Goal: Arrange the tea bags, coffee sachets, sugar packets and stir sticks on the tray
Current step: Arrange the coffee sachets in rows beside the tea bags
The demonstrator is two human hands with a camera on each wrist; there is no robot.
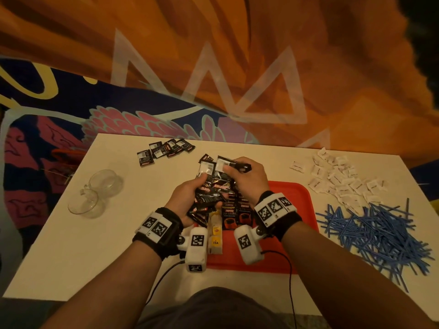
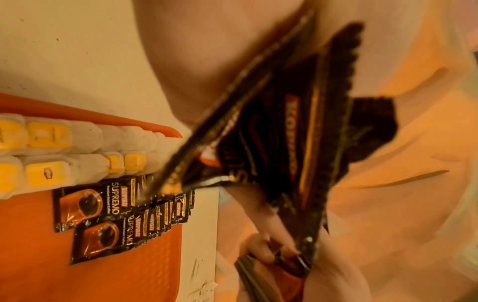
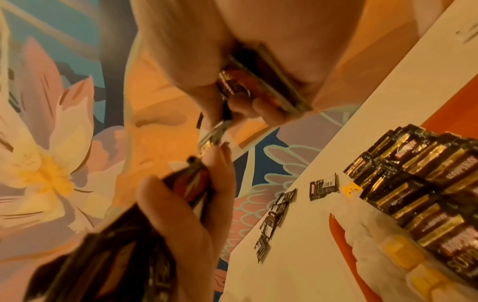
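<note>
My left hand [image 1: 190,195] grips a bunch of black coffee sachets [image 1: 210,193] above the red tray [image 1: 292,198]. My right hand [image 1: 244,176] pinches the top sachets [image 1: 225,163] of that bunch. On the tray lie rows of coffee sachets [image 2: 103,214] and yellow-tagged tea bags [image 2: 49,155]. In the right wrist view the right hand's fingers [image 3: 258,67] pinch a sachet [image 3: 232,81] while the left hand [image 3: 186,214] holds the bunch [image 3: 124,255]. White sugar packets [image 1: 342,184] and blue stir sticks [image 1: 377,233] lie on the table to the right of the tray.
A few more coffee sachets [image 1: 164,150] lie at the far edge of the white table [image 1: 83,245]. Two clear glass cups [image 1: 95,193] lie on their sides at the left. A painted wall rises behind the table.
</note>
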